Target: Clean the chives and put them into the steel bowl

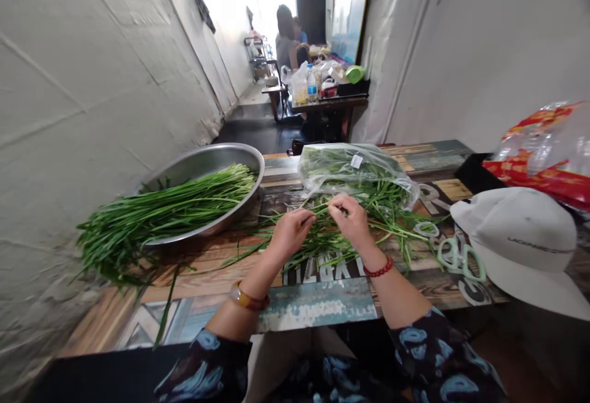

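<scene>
Long green garlic chives [322, 249] lie loosely spread on the wooden table, below and around my hands. My left hand [291, 231] is closed in a pinch over the pile, with thin chive stalks at its fingertips. Close beside it on the right, my right hand [353, 222] pinches too, its fingertips curled at the stalks. How many stalks each hand holds is too small to tell. Behind my right hand, a clear plastic bag [357, 166] holds more chives that spill from its opening. A steel basin [230, 151] on the left carries a thick bundle of chives [184, 203] hanging over its rim.
Green-handled scissors [461, 260] and a white cap [519, 237] lie at the right, near a red and clear plastic package [544, 151]. The table's front edge [322, 326] is close to my body. Farther off, people sit by another table [329, 103] with bottles and bags.
</scene>
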Motion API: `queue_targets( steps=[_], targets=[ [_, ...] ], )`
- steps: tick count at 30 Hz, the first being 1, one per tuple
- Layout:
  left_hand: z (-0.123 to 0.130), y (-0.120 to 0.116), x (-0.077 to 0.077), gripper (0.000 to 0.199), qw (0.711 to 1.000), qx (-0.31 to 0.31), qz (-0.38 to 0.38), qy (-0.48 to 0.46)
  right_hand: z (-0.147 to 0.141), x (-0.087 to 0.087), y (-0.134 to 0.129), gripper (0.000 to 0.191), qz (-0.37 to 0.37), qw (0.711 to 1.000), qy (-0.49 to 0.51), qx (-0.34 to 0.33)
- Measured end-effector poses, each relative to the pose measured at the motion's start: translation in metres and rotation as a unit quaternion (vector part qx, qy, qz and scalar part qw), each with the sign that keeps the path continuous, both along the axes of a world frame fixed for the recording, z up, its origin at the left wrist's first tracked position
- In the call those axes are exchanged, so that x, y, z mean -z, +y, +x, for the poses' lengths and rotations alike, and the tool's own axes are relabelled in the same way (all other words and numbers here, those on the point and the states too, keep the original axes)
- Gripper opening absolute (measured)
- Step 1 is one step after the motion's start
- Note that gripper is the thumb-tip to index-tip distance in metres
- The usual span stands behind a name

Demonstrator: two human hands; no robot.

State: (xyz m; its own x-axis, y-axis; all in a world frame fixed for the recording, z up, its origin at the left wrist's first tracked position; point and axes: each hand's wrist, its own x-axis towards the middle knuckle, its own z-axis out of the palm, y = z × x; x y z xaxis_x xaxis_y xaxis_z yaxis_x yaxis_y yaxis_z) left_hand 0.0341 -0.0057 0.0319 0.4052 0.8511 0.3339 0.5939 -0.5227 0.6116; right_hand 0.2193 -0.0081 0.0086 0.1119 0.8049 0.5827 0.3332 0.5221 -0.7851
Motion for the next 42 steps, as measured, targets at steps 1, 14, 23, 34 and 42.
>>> queue_targets(
  steps=[1, 14, 23, 34, 42],
  targets=[
    [-0.002, 0.002, 0.002, 0.025, 1.000, -0.004, -0.014, 0.001, 0.000, 0.001, 0.000, 0.016, 0.005, 1.000, -0.007, 0.004],
    [-0.027, 0.002, 0.021, 0.029, 0.990, -0.038, -0.122, -0.056, -0.006, 0.010, 0.003, 0.016, 0.009, 0.999, -0.042, 0.027],
    [-0.036, 0.003, 0.018, 0.023, 0.954, -0.134, -0.175, -0.203, 0.008, 0.011, 0.004, 0.011, -0.020, 0.994, 0.086, 0.071],
    [-0.040, -0.002, -0.002, 0.030, 0.976, -0.043, -0.089, -0.193, -0.007, 0.000, -0.001, 0.014, -0.030, 0.997, -0.007, -0.065],
    [-0.028, -0.006, 0.004, 0.037, 0.917, 0.087, -0.322, -0.220, -0.012, -0.004, -0.006, 0.018, 0.004, 0.987, -0.126, -0.104]
  ],
)
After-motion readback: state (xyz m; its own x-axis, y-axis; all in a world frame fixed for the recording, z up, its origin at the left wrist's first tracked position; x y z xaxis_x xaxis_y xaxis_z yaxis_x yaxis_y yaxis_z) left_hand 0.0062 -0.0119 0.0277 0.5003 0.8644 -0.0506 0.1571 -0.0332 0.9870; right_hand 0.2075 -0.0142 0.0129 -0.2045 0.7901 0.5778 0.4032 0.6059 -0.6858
